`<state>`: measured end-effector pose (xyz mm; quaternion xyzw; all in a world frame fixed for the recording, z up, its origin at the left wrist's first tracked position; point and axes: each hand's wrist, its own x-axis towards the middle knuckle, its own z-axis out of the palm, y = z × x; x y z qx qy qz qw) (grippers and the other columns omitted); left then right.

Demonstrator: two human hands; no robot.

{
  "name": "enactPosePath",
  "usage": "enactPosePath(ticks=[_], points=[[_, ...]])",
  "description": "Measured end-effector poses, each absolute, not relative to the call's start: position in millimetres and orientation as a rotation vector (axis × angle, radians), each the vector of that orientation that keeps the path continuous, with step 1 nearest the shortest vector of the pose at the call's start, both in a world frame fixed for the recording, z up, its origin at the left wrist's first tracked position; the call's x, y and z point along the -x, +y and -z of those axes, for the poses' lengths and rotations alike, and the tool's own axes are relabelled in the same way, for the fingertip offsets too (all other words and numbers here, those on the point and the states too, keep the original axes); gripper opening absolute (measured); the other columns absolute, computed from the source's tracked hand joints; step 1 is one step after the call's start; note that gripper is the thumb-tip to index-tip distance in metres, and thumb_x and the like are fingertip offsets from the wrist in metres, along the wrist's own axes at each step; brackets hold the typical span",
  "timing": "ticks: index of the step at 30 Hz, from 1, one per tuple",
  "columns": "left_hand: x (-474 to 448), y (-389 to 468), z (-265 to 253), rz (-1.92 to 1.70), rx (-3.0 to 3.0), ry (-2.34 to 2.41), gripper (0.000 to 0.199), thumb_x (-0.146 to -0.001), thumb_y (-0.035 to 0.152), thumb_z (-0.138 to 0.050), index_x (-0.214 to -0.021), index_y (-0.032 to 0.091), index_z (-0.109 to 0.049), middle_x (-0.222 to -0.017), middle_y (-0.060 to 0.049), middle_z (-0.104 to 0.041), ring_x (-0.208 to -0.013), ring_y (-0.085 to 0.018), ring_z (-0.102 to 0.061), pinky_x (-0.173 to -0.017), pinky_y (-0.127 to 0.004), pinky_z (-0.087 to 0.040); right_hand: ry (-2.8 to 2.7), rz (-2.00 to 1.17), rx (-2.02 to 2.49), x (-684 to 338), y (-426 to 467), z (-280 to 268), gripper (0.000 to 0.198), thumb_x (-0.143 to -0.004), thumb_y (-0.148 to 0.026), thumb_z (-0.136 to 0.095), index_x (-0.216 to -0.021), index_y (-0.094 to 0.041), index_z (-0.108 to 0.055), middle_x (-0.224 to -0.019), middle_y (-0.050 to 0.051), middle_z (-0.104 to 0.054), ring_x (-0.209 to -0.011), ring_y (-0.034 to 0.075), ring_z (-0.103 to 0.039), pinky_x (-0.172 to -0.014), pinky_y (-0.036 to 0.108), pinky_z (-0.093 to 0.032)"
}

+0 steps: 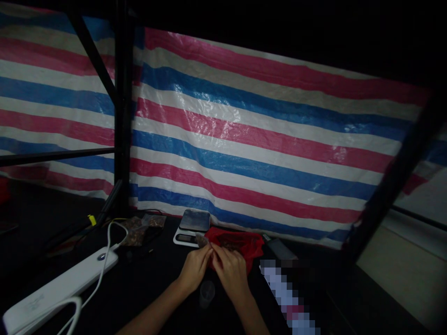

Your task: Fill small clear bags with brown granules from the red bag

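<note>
My left hand (pixel 195 267) and my right hand (pixel 230 270) meet over the dark table, fingers pinched together. Between their fingertips is a small clear plastic bag (pixel 201 240), its contents brownish and hard to make out. Just behind it stands a white kitchen scale (pixel 186 237) with a dark weighing plate. A red plastic bag (pixel 240 239) lies open behind and beside my right hand, with brownish bits inside. Below my hands, between the forearms, is a small clear plastic cup (pixel 207 292).
On the left lie a white power strip (pixel 63 288) with a white cable (pixel 104 270) and clear bags of brown pieces (pixel 134 231). To the right are a dark flat object (pixel 282 249) and a blurred-out pale strip (pixel 289 298). A striped tarp (pixel 244 139) hangs behind, beside a black post (pixel 122 116).
</note>
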<state>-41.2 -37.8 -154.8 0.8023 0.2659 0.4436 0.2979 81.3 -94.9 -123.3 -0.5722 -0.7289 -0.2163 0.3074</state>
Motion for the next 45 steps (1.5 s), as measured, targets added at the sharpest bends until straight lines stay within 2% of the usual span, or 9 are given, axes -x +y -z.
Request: enactPosePath(ticks=[3, 8, 13, 20, 27, 34, 38, 41, 45], points=[[40.9, -39.1, 152.8, -1.130, -2.180, 0.717, 0.033, -0.089, 0.030, -0.026, -0.091, 0.017, -0.057, -0.077, -0.006, -0.062, -0.067, -0.014, -0.058, -0.063, -0.021, -0.040, -1.942, 0.590, 1.521, -82.3, -94.0, 124.3, 0.028, -0.083, -0.018, -0.040, -0.103, -0.021, -0.059, -0.076, 0.003, -0.067, -0.064, 0.014, -0.061, -0.066, 0.026, -0.039], [40.4, -42.9, 142.8, -1.102, -2.213, 0.699, 0.036, -0.088, 0.031, -0.025, -0.088, 0.018, -0.059, -0.080, -0.007, -0.063, -0.073, -0.016, -0.059, -0.068, -0.022, -0.042, -1.850, 0.513, 1.567, -83.0, -92.3, 125.3, 0.024, -0.082, -0.018, -0.042, -0.089, -0.020, -0.064, -0.073, 0.004, -0.067, -0.064, 0.015, -0.062, -0.063, 0.025, -0.040], [40.7, -44.4, 137.6, -1.116, -2.192, 0.746, 0.032, -0.086, 0.032, -0.032, -0.083, 0.018, -0.061, -0.076, -0.006, -0.063, -0.070, -0.016, -0.059, -0.067, -0.022, -0.043, -1.700, 0.270, 1.574, -80.4, -91.0, 123.1, 0.023, -0.079, -0.020, -0.045, -0.085, -0.023, -0.066, -0.078, 0.003, -0.068, -0.068, 0.016, -0.063, -0.061, 0.023, -0.043], [43.0, -41.4, 140.4, -1.123, -2.245, 0.755, 0.031, -0.086, 0.027, -0.032, -0.075, 0.016, -0.059, -0.068, -0.004, -0.061, -0.061, -0.013, -0.055, -0.059, -0.019, -0.038, -1.637, 0.094, 1.610, -78.1, -85.1, 126.5, 0.026, -0.078, -0.024, -0.044, -0.085, -0.023, -0.068, -0.075, 0.003, -0.069, -0.058, 0.015, -0.060, -0.055, 0.023, -0.042], [47.1, -52.2, 132.1, -0.960, -2.456, 0.937, 0.023, -0.079, 0.021, -0.040, -0.071, 0.017, -0.061, -0.064, -0.003, -0.061, -0.060, -0.013, -0.055, -0.060, -0.020, -0.035, -1.443, 0.027, 1.731, -97.5, -81.7, 128.1, 0.027, -0.075, -0.034, -0.048, -0.086, -0.022, -0.069, -0.055, 0.001, -0.064, -0.047, 0.013, -0.054, -0.046, 0.022, -0.036], [54.7, -47.9, 111.5, -0.735, -2.434, 1.321, 0.030, -0.085, 0.036, -0.035, -0.084, 0.018, -0.060, -0.077, -0.005, -0.064, -0.072, -0.017, -0.060, -0.064, -0.023, -0.037, -1.527, 0.025, 1.572, -78.8, -91.9, 122.6, 0.026, -0.078, -0.036, -0.046, -0.086, -0.023, -0.067, -0.077, 0.003, -0.067, -0.059, 0.013, -0.057, -0.058, 0.023, -0.041], [52.9, -41.5, 97.5, -0.812, -2.414, 1.270, 0.033, -0.088, 0.032, -0.028, -0.090, 0.020, -0.058, -0.083, -0.004, -0.064, -0.077, -0.016, -0.060, -0.067, -0.024, -0.038, -1.366, -0.297, 1.336, -84.8, -86.2, 121.1, 0.034, -0.081, -0.044, -0.040, -0.093, -0.023, -0.063, -0.095, 0.005, -0.064, -0.077, 0.017, -0.059, -0.064, 0.026, -0.045], [46.4, -33.9, 81.1, -0.857, -2.428, 1.043, 0.032, -0.089, 0.029, -0.028, -0.086, 0.019, -0.058, -0.087, -0.003, -0.064, -0.085, -0.016, -0.058, -0.074, -0.024, -0.039, -1.100, -0.648, 1.143, -100.3, -78.0, 120.6, 0.046, -0.077, -0.057, -0.038, -0.103, -0.024, -0.056, -0.115, 0.007, -0.055, -0.095, 0.021, -0.055, -0.062, 0.029, -0.049], [30.0, -25.4, 61.1, -0.744, -2.508, 0.749, 0.026, -0.086, 0.025, -0.034, -0.092, 0.017, -0.058, -0.103, -0.003, -0.058, -0.096, -0.015, -0.053, -0.084, -0.025, -0.038, -0.924, -1.109, 0.962, -116.7, -74.2, 119.2, 0.056, -0.071, -0.066, -0.039, -0.105, -0.024, -0.054, -0.105, 0.008, -0.061, -0.082, 0.022, -0.060, -0.052, 0.030, -0.048]])
